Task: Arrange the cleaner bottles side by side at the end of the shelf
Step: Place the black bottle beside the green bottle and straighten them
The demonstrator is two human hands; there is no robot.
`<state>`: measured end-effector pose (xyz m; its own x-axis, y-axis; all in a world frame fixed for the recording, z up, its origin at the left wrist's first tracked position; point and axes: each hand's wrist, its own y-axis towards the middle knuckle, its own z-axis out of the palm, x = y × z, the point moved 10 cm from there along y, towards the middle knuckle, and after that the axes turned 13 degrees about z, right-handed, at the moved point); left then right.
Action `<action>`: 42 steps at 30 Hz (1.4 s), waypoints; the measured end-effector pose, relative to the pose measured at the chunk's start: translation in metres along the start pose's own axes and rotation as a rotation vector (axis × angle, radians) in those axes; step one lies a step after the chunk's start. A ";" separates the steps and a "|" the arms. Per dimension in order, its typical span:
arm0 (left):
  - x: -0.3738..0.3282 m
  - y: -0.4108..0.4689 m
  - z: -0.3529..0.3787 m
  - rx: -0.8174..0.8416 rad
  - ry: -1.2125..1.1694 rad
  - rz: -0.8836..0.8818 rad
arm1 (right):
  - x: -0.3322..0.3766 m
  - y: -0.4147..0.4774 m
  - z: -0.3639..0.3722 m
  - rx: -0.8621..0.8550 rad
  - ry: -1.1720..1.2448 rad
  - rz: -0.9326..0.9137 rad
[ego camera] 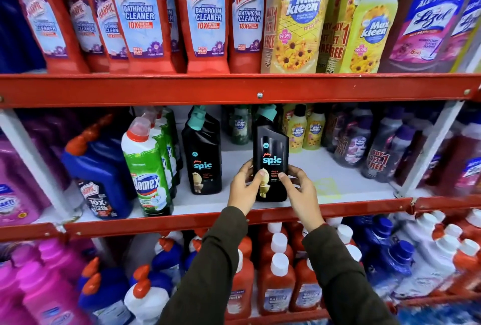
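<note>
A black Spic cleaner bottle [272, 152] with a teal cap stands upright near the front edge of the white middle shelf [338, 184]. My left hand [244, 184] grips its lower left side, thumb across the label. My right hand [299, 184] holds its lower right side. A second black Spic bottle [204, 158] stands upright to the left, a clear gap apart. Left of that stand green Domex bottles [149, 168] and a blue Harpic bottle [101, 168].
Small Max Kleen bottles [303, 132] stand at the back of the shelf, purple bottles [364, 142] at its right. Bare shelf lies right of the held bottle. Red shelf rails [234, 90] run above and below. Red Harpic bottles [145, 12] fill the top shelf.
</note>
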<state>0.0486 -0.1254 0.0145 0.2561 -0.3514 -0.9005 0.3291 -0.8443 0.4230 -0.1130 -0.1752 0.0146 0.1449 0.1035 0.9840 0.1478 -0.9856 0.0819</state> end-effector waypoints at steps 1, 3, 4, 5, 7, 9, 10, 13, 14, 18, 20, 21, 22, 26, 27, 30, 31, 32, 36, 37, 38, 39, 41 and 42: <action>-0.003 -0.001 -0.002 0.003 0.004 0.019 | 0.003 -0.002 0.001 -0.001 -0.003 -0.008; -0.011 -0.007 -0.010 0.003 0.006 0.043 | 0.009 -0.010 0.006 0.002 -0.005 -0.028; -0.013 -0.011 -0.017 -0.005 0.018 0.044 | 0.013 -0.014 0.010 0.011 -0.004 -0.038; -0.014 -0.014 -0.023 -0.015 0.017 0.046 | 0.015 -0.019 0.016 0.020 -0.001 -0.049; -0.014 -0.022 -0.039 -0.039 0.033 0.046 | 0.018 -0.029 0.029 0.041 0.010 -0.064; -0.014 -0.032 -0.058 -0.065 0.048 0.045 | 0.019 -0.039 0.046 0.069 0.021 -0.070; -0.012 -0.037 -0.068 -0.077 0.051 0.050 | 0.019 -0.043 0.056 0.086 0.021 -0.069; -0.010 -0.052 -0.097 -0.121 0.062 0.040 | 0.019 -0.052 0.085 0.131 0.001 -0.075; -0.009 -0.055 -0.107 -0.135 0.077 0.039 | 0.019 -0.055 0.094 0.144 -0.004 -0.077; -0.008 -0.064 -0.135 -0.159 0.115 0.037 | 0.022 -0.066 0.125 0.187 -0.015 -0.068; -0.006 -0.066 -0.144 -0.159 0.116 0.016 | 0.022 -0.070 0.136 0.195 -0.033 -0.064; -0.006 -0.068 -0.146 -0.164 0.112 0.010 | 0.022 -0.071 0.139 0.193 -0.041 -0.065; -0.004 -0.069 -0.149 -0.165 0.101 0.006 | 0.022 -0.071 0.142 0.188 -0.049 -0.064; 0.003 -0.070 -0.155 -0.174 0.111 -0.015 | 0.022 -0.074 0.147 0.169 -0.075 -0.062; 0.002 -0.070 -0.156 -0.176 0.114 -0.014 | 0.022 -0.074 0.147 0.165 -0.077 -0.065; -0.005 -0.070 -0.154 -0.185 0.129 0.003 | 0.023 -0.076 0.149 0.166 -0.069 -0.073; -0.007 -0.071 -0.153 -0.193 0.139 0.006 | 0.024 -0.077 0.149 0.168 -0.054 -0.071; -0.009 -0.071 -0.154 -0.214 0.142 0.018 | 0.024 -0.079 0.149 0.166 -0.031 -0.066; -0.001 -0.073 -0.153 -0.240 0.141 0.015 | 0.026 -0.083 0.149 0.158 0.016 -0.075; 0.001 -0.072 -0.153 -0.236 0.137 -0.004 | 0.026 -0.083 0.149 0.152 0.023 -0.070; 0.004 -0.071 -0.153 -0.233 0.127 -0.022 | 0.025 -0.083 0.148 0.143 0.029 -0.065; 0.005 -0.071 -0.153 -0.226 0.125 -0.039 | 0.024 -0.084 0.148 0.133 0.034 -0.062; 0.001 -0.069 -0.152 -0.207 0.116 -0.039 | 0.023 -0.086 0.148 0.127 0.036 -0.055; 0.000 -0.069 -0.152 -0.203 0.104 -0.035 | 0.022 -0.087 0.148 0.128 0.030 -0.054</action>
<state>0.1638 -0.0057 0.0008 0.3301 -0.2711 -0.9042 0.5131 -0.7525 0.4129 0.0219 -0.0677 0.0058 0.1046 0.1496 0.9832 0.2781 -0.9536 0.1155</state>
